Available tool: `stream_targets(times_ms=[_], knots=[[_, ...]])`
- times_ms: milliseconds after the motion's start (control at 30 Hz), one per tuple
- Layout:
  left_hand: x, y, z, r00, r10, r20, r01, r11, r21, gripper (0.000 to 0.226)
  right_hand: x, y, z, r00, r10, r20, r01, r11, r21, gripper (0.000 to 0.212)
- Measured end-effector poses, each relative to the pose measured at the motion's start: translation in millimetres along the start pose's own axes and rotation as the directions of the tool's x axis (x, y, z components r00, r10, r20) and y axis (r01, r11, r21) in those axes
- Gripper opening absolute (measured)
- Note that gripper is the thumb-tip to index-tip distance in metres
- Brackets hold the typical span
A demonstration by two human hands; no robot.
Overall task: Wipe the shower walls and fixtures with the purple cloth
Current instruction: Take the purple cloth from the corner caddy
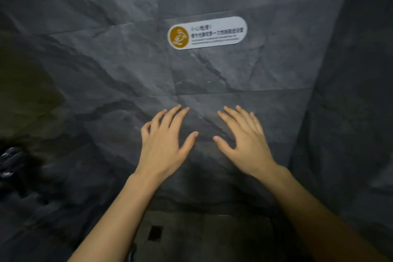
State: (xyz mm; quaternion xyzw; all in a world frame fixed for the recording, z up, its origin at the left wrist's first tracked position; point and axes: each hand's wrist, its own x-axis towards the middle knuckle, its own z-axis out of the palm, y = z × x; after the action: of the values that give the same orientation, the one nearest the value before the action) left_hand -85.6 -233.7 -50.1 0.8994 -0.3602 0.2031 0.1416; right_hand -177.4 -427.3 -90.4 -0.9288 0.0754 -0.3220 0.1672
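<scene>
**Two bare hands spread before a dark stone shower wall**

Both hands are raised side by side in front of the shower wall (127, 66), backs toward the camera, holding nothing. The left hand (164, 144) has its fingers fanned and slightly bent, the little finger curled more than the rest, thumb angled out to the right. The right hand (244, 140) is spread flatter, fingers straight and pointing up and left, thumb reaching toward the left hand. The two thumbs are near each other but apart. Whether the fingertips touch the stone cannot be told.

The wall is large grey slabs with a rough, slate-like surface, pale veins and thin straight joints. A second wall of the same stone meets it at a corner on the right. Above the hands sits a smooth white pill-shaped sticker (207, 33) with an ochre round pictogram at its left end and blurred lines of print.

Low down, the floor (223, 238) is matte tile with a small dark square drain (155, 233). At the far left edge lies something black and glossy, too dark to identify. The purple cloth is not in view.
</scene>
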Motion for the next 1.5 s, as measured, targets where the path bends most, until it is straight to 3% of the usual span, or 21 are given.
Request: stream_targets(times_ms=[167,367,600,900,1233,1367,1500], knots=[[8.0,18.5,7.3,0.985,0.170,-0.024,-0.170,0.985,0.006,0.062,-26.4,-1.4,-20.4,0.994,0.095,-0.049,-0.100,0.989,-0.110,0.067],[-3.2,29.3,9.5,0.941,0.338,-0.019,-0.337,0.931,-0.142,0.064,-76.6,-23.9,-34.6,0.962,0.257,-0.097,-0.272,0.939,-0.210,0.068],[-35.2,58.7,25.6,0.849,0.528,0.009,-0.489,0.793,-0.363,0.065,-158.9,-46.6,-64.4,0.874,0.449,-0.186,-0.486,0.820,-0.303,0.069],[-72.3,154.7,42.9,0.712,0.701,-0.033,-0.647,0.638,-0.419,0.063,-251.2,-39.0,-123.4,0.734,0.587,-0.342,-0.678,0.667,-0.308,0.068],[-108.4,294.0,97.5,0.556,0.831,0.017,-0.741,0.505,-0.442,0.061,-353.0,45.0,-163.2,0.529,0.744,-0.409,-0.848,0.485,-0.215,0.068],[-113.0,344.2,135.8,0.520,0.853,0.048,-0.745,0.481,-0.463,0.064,-395.0,101.4,-163.0,0.452,0.802,-0.391,-0.892,0.418,-0.173,0.070],[-114.7,388.9,178.3,0.507,0.858,0.079,-0.743,0.482,-0.465,0.062,-435.0,159.0,-159.5,0.421,0.811,-0.407,-0.906,0.396,-0.148,0.066]])
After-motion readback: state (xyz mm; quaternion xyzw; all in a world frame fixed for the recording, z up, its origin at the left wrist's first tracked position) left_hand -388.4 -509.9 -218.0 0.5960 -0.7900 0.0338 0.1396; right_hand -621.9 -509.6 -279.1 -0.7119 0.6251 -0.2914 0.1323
